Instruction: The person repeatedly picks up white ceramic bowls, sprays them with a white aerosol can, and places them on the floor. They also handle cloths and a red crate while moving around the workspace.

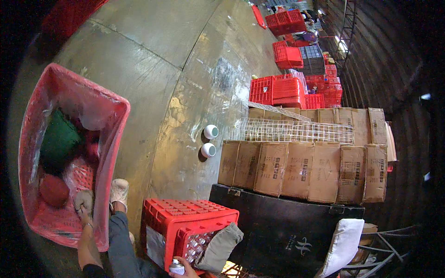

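Observation:
My left hand, in a pale grey glove, reaches into a large pink crate lined with clear plastic, near its front corner. Whether it holds anything is hidden. Inside the crate lie a dark green bundle and a round red object. My right hand at the lower edge is closed around a small silver can. It hovers just in front of a red slatted crate whose side shows several silver cans.
A grey cushion leans on the red crate. My white shoe and jeans leg stand between the crates. A black case, a row of cardboard boxes topped by wire racks, two white jars and stacked red crates lie beyond.

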A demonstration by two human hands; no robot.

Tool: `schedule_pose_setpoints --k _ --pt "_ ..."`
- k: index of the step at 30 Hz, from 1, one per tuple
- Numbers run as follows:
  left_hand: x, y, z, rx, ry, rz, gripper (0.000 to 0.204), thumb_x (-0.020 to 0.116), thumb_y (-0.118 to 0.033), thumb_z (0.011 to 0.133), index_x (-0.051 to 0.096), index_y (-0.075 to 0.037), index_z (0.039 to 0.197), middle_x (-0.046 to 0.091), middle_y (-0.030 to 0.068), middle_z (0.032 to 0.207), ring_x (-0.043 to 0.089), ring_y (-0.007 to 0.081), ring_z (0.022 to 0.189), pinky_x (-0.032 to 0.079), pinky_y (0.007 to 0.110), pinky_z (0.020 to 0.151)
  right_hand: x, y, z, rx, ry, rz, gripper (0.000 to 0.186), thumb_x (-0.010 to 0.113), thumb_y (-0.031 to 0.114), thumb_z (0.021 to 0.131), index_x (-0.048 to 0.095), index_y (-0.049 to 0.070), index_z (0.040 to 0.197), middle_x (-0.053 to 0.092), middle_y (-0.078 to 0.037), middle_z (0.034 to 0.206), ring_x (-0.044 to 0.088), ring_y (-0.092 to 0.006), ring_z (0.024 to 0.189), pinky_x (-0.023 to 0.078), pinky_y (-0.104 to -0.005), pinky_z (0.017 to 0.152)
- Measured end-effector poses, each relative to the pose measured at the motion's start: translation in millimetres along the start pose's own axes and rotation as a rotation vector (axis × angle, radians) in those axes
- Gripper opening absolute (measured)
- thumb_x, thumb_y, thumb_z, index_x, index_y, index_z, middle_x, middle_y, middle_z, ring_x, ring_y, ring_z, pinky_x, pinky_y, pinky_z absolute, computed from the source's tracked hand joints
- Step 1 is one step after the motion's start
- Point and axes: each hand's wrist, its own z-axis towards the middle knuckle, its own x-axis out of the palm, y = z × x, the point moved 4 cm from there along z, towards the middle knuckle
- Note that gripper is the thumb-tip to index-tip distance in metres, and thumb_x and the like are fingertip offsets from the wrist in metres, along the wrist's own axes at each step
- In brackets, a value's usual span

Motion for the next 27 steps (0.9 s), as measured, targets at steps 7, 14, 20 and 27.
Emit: schedule_pose_setpoints --k 7,14,20,27 --pt "-8 25 -11 -0.070 -0.003 0.037 0.066 0.074 -0.041 0.083 0.051 0.002 0.127 0.062 0.0230 0.115 0.060 0.0345 0.101 0.050 0.041 0.089 -16 55 4 -0.063 0.000 -0.064 0.074 0.080 0.030 0.083 0.040 0.009 0.142 0.064 -0.014 0.115 0.063 -0.0241 0.104 0.050 -0.0366 0.091" --pt "-82 31 -55 -0.137 -0.011 0.014 0.065 0.072 -0.044 0.083 0.054 0.002 0.124 0.062 0.0235 0.118 0.059 0.0356 0.104 0.049 0.042 0.091 -37 127 -37 -0.155 -0.072 0.181 0.076 0.080 0.014 0.073 0.044 0.010 0.141 0.051 -0.013 0.135 0.044 -0.0263 0.131 0.036 -0.0376 0.110" --pt "-50 73 -71 -0.160 0.071 0.066 0.064 0.071 -0.047 0.084 0.056 0.003 0.122 0.061 0.0240 0.120 0.058 0.0366 0.105 0.048 0.043 0.093 -23 165 -43 -0.122 -0.105 0.327 0.076 0.080 0.012 0.075 0.043 0.009 0.141 0.054 -0.011 0.131 0.048 -0.0230 0.125 0.039 -0.0370 0.106" --pt "-14 110 -65 -0.287 -0.030 0.170 0.064 0.069 -0.050 0.084 0.059 0.003 0.119 0.060 0.0246 0.122 0.057 0.0377 0.108 0.047 0.044 0.094 3 53 5 -0.084 -0.008 -0.190 0.085 0.086 0.020 0.073 0.039 0.003 0.142 0.053 -0.014 0.127 0.052 -0.0254 0.120 0.040 -0.0383 0.105"
